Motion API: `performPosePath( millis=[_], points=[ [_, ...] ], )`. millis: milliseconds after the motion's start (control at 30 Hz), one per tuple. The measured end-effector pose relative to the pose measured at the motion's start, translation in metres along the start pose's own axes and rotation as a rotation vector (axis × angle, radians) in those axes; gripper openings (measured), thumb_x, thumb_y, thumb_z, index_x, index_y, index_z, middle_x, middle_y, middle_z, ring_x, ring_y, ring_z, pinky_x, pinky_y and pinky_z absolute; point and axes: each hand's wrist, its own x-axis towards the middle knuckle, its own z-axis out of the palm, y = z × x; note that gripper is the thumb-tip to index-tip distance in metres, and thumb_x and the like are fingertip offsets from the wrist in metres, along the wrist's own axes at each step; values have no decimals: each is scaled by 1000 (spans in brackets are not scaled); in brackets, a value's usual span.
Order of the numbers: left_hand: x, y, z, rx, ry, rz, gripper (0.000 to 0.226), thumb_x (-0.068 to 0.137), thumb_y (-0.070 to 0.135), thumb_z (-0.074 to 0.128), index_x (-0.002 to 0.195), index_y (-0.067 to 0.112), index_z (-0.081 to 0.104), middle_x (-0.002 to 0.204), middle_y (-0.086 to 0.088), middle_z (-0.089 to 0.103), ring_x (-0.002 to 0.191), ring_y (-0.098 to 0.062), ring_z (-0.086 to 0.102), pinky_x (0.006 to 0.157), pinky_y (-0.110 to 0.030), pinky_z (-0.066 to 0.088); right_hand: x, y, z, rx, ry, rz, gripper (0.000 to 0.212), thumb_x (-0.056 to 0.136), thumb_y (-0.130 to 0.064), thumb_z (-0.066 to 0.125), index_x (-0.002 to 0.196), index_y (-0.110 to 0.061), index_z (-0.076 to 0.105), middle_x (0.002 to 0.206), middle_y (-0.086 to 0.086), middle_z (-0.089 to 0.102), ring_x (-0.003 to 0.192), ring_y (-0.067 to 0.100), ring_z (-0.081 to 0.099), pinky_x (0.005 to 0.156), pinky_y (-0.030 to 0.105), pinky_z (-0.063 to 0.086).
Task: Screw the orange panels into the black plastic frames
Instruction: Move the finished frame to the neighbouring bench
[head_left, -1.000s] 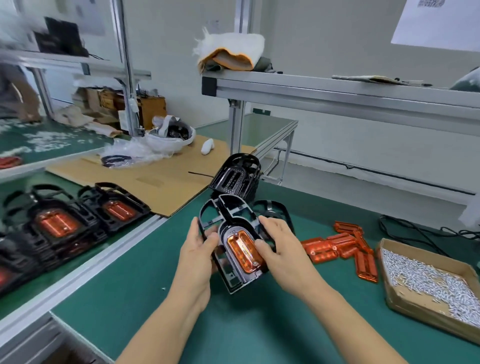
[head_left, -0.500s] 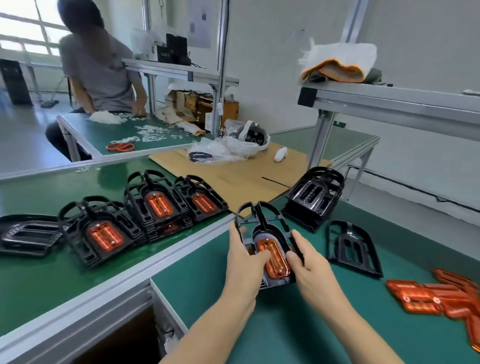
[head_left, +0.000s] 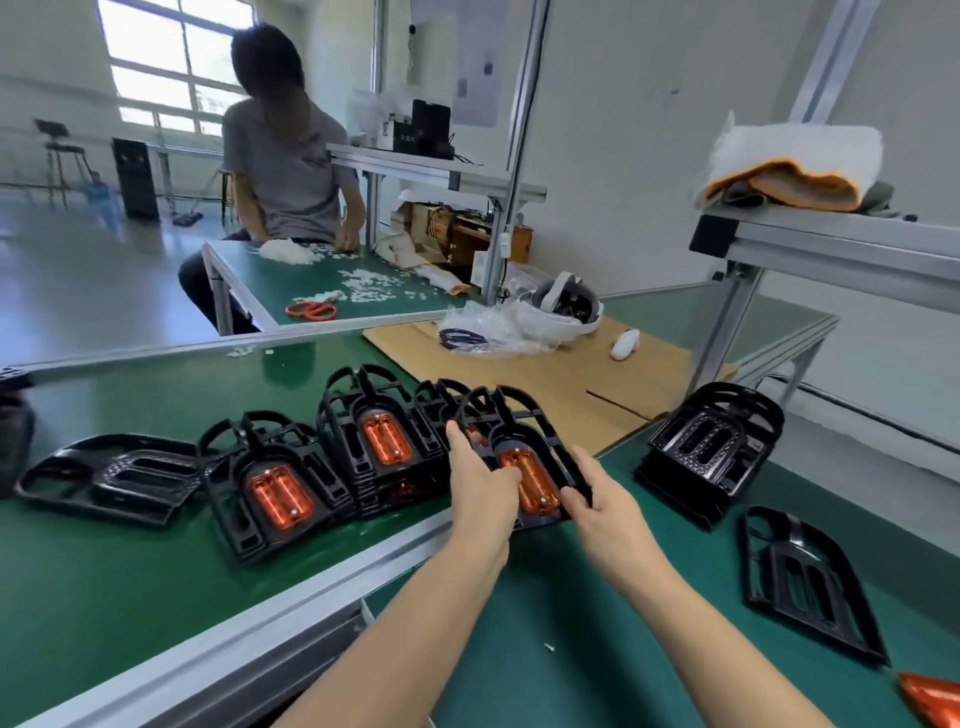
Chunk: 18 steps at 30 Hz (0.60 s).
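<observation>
Frames with orange panels fitted: three in clear view. One held frame (head_left: 524, 457) in both hands, above the seam between the two green benches; one assembled frame (head_left: 270, 493) lying on the left bench (head_left: 104, 597) near its front edge; one atop a stack (head_left: 379, 441) just beside it. Further frames behind the held one partly hidden, count uncertain.
Orange panel in held frame (head_left: 530, 480): seated in the centre recess, lengthwise.
Empty black frames: three visible. One flat frame (head_left: 109, 478) at the left bench's left end; one stack of empties (head_left: 711, 447) on the right bench (head_left: 519, 649) toward its rear edge; one single frame (head_left: 810, 582) flat near the right edge.
Loose orange panel (head_left: 935, 699): one, cut off at the lower right corner of the view.
Left hand (head_left: 480, 493): fingers curled round the held frame's left side, thumb lying on the top face next to the panel.
Right hand (head_left: 605, 512): fingers curled round the frame's lower right edge, thumb on top.
Background: second person (head_left: 291, 161) seated at a far bench; scissors (head_left: 311, 310) on that bench.
</observation>
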Motion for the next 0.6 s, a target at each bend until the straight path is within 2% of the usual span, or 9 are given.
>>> performPosePath(
  millis=[100,167,200,267,333,400,467,533,600],
  points=[
    [16,0,0,62,15,3,91,90,-4,53,151,32,-4,156,2,24,133,-19,38,99,-35,44,15,-1,11,-9,3,0,46,100,-5,42,143,-24,43,125,-1,59,105,13,51,76,15,34],
    [23,1,0,115,19,7,91,90,-2,51,151,31,-7,158,2,19,137,-19,33,101,-33,43,25,-1,16,-12,3,6,47,100,-3,40,143,-22,44,129,2,59,110,15,52,79,17,33],
    [27,2,1,149,28,16,89,91,-1,51,151,30,-8,159,3,14,138,-19,31,97,-27,43,30,-1,19,-7,5,8,47,100,-2,40,143,-21,44,130,2,58,111,14,51,80,16,33],
    [33,4,2,232,38,43,85,93,3,48,151,27,-10,160,7,2,139,-17,28,92,-16,31,38,-1,23,13,16,10,47,100,-1,38,143,-21,45,129,0,58,114,13,51,78,14,35],
    [40,6,3,338,40,94,82,96,7,46,151,22,-13,159,10,-10,140,-17,25,91,-17,22,48,-1,26,38,32,4,47,100,-1,38,142,-22,46,123,-5,58,110,13,52,71,8,36],
    [47,7,2,436,35,180,81,97,8,43,150,18,-17,158,7,-18,144,-18,16,101,-19,21,58,-2,28,49,45,-7,47,100,-1,38,142,-23,45,116,-11,55,102,9,49,67,1,34],
    [56,9,0,517,23,258,80,96,4,42,148,13,-19,157,0,-22,147,-18,1,116,-27,15,68,-5,31,31,39,-38,47,100,-1,39,140,-24,47,111,-8,59,96,10,52,67,9,36],
    [67,11,-1,609,43,296,79,96,3,41,147,8,-19,157,-6,-22,147,-18,-10,120,-31,4,77,-7,36,36,31,-63,49,98,2,38,138,-25,48,111,-8,59,99,11,53,75,17,36],
    [77,13,-2,743,81,310,79,96,6,41,147,4,-19,157,-10,-21,146,-20,-12,119,-32,-3,87,-8,41,39,18,-70,50,98,3,37,139,-24,47,114,-9,57,104,9,51,77,14,35]
  ],
)
